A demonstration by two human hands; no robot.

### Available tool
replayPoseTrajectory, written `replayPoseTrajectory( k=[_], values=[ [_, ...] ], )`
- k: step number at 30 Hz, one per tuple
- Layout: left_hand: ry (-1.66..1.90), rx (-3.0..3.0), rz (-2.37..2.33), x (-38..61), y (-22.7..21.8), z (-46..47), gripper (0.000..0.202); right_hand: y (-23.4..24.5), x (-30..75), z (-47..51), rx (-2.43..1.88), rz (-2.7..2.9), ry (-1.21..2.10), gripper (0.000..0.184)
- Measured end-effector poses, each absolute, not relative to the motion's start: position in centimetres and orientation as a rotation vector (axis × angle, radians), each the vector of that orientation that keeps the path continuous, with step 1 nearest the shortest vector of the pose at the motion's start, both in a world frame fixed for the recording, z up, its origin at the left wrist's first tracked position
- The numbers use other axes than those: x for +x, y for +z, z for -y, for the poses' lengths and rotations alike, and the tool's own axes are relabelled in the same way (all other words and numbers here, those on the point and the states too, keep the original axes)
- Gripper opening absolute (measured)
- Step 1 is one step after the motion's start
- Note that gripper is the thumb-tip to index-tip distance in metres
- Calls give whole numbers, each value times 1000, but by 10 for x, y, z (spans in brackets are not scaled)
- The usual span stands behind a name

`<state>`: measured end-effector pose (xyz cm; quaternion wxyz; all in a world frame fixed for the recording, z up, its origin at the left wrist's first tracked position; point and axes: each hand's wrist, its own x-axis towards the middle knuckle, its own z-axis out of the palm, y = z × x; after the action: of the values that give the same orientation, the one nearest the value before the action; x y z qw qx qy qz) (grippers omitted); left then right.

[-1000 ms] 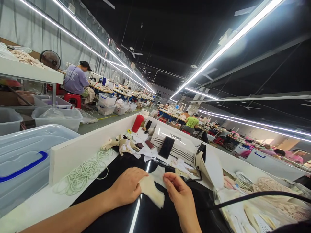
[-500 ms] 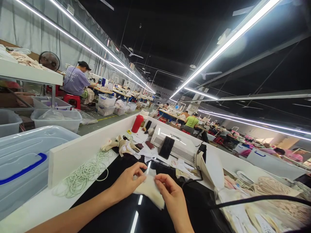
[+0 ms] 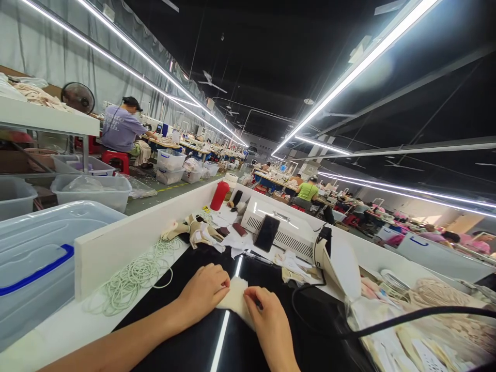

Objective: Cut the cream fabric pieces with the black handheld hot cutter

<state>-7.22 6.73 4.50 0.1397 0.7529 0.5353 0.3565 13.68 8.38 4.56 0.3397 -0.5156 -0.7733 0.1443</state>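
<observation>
Head view, cream cloth: a small, soft-looking cream fabric piece [image 3: 237, 297] lies on the glossy black top of the table [image 3: 186, 352], between the two hands and partly hidden by them.
Left hand: the left hand [image 3: 205, 292] rests at the cloth's left edge, fingers curled and thumb tucked near them; I cannot tell whether this grip pinches the fabric or only presses it.
Right hand: the right hand [image 3: 269, 318] has thumb and forefinger drawn nearly together at the opposite edge, a narrow grip that appears to pinch the cloth there.
Two-sided hold: one hand at each edge probably steadies the thin cloth, which could slide on so smooth a surface.
Black smartphone: the black rectangular smartphone [image 3: 267, 232] leans against a white slotted metal box [image 3: 291, 221], which seems to serve as its prop, tilting the screen towards the person.
Pale green cord: a loose tangle of thin pale green cord [image 3: 132, 281] lies beside the low white partition [image 3: 96, 263], apart from the cloth, perhaps to leave room for the hands.
Black cable: a thick black cable [image 3: 418, 313] arches across the right side, well apart from the cloth.
</observation>
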Motion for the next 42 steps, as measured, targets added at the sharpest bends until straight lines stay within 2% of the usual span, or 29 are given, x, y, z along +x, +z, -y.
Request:
replayPoseTrajectory(
  k=[6, 8, 11, 13, 17, 23, 29, 34, 38, 42],
  values=[
    [1024, 2210, -1543, -74, 44, -66, 5, 38, 140, -87, -1324, 2093, 307, 17],
    [1004, 2221, -1514, -75, 42, -67, 23, 37, 142, -85, -1327, 2092, 281, 20],
    [947, 2237, -1474, -76, 38, -68, 56, 34, 145, -82, -1352, 2093, 238, 44],
    [903, 2246, -1459, -77, 37, -68, 65, 30, 147, -80, -1365, 2111, 211, 57],
    [849, 2257, -1473, -78, 40, -67, 58, 20, 150, -80, -1362, 2174, 168, 63],
    [822, 2283, -1506, -80, 40, -70, 42, 12, 152, -82, -1333, 2227, 29, 57],
    [819, 2305, -1507, -81, 37, -73, 41, 9, 151, -85, -1241, 2305, -147, 49],
    [820, 2315, -1469, -81, 38, -71, 60, 6, 152, -84, -1196, 2312, -248, 51],
    [820, 2312, -1475, -82, 38, -71, 53, 6, 152, -83, -1164, 2323, -292, 51],
    [815, 2325, -1476, -83, 35, -73, 47, 10, 150, -82, -1138, 2340, -303, 33]
  ],
)
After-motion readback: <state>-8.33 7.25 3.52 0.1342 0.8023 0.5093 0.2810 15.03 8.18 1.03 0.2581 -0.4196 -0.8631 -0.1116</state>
